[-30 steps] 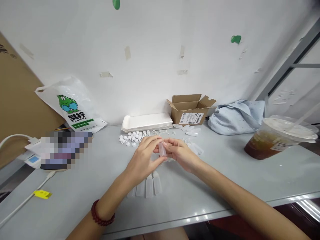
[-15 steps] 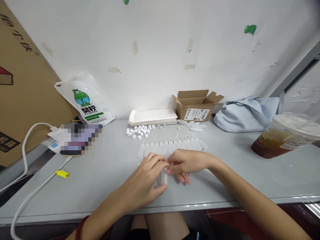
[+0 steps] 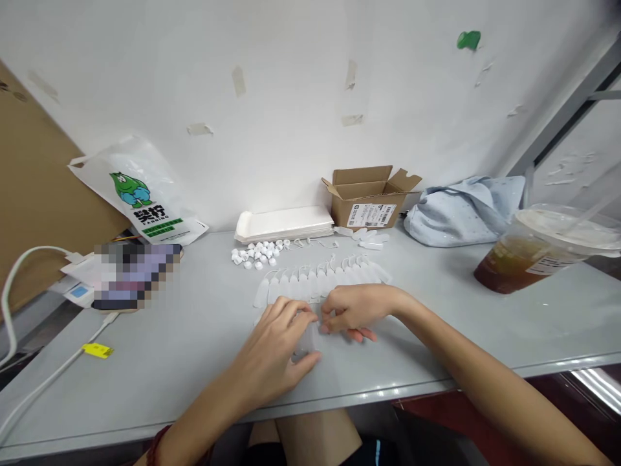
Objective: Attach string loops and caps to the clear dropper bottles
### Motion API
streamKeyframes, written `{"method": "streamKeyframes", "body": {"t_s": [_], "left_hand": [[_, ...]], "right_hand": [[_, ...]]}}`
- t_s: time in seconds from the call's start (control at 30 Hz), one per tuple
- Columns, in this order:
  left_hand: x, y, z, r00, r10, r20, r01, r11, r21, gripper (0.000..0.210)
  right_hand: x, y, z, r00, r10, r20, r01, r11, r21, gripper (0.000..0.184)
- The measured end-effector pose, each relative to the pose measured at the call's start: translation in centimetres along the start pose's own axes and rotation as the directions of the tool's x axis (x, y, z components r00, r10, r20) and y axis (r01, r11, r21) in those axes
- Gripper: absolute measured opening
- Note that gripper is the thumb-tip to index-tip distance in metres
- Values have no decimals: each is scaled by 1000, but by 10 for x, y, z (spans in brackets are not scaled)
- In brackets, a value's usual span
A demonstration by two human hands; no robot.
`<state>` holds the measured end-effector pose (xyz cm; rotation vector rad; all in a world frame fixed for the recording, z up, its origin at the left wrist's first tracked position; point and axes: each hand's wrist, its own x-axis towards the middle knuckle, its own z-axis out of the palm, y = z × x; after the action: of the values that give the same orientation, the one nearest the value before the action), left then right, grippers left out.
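My left hand curves around a clear plastic tube low over the front of the table, fingers above and thumb below it. Close by on the right, my right hand has its thumb and index finger pinched together near the tube's upper end, the other fingers curled beneath. Whatever lies in that pinch is too small to make out. Just beyond both hands runs a row of translucent tubes with thin white loops at their far ends. Behind the row sits a pile of small white caps.
A white stack of flat sheets, an open cardboard box and a light-blue cloth bag stand along the wall. Several loose tubes lie before the box. At right is a drink cup; at left, a plastic bag and cable.
My hands have drawn slightly apart, the right fingertips moving off the tube while the left hand keeps it. The whole view has shifted a little.
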<state>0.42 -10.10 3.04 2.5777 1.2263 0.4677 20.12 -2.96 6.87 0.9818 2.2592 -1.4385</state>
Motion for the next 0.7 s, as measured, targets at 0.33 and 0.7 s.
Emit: {"method": "streamKeyframes", "body": {"t_s": [0.33, 0.7], "left_hand": [[-2, -3, -5, 1000, 27, 7, -27, 999, -19, 41], [-7, -6, -9, 1000, 12, 13, -12, 1000, -6, 44]], "right_hand": [[4, 2, 1, 999, -5, -43, 7, 998, 57, 19], [7, -3, 5, 1000, -11, -5, 11, 997, 76, 23]]}}
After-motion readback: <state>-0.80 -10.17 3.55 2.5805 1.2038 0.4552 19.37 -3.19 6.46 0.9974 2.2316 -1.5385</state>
